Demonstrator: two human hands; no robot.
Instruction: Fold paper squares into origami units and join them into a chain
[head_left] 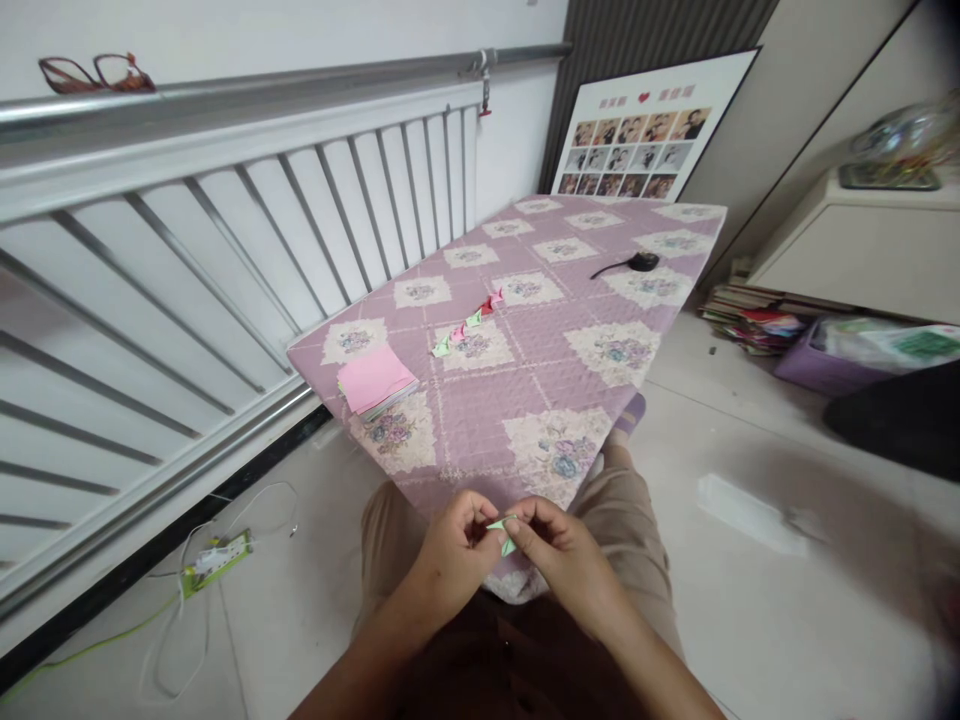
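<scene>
Between my two hands, just over the near corner of the table, is a small folded piece of light green paper. The fingers of my left hand pinch its left side. On its other side my right hand grips it between thumb and fingers, which hide part of the folds. Farther up the cloth lies a short row of small folded paper pieces in green, pink and red. To the left of that row rests a stack of paper sheets with a pink one on top.
A purple flowered cloth covers the table. A black object with a thin tail lies toward its far right. A white radiator runs along the left side. On the floor at left is a power strip with loose cables.
</scene>
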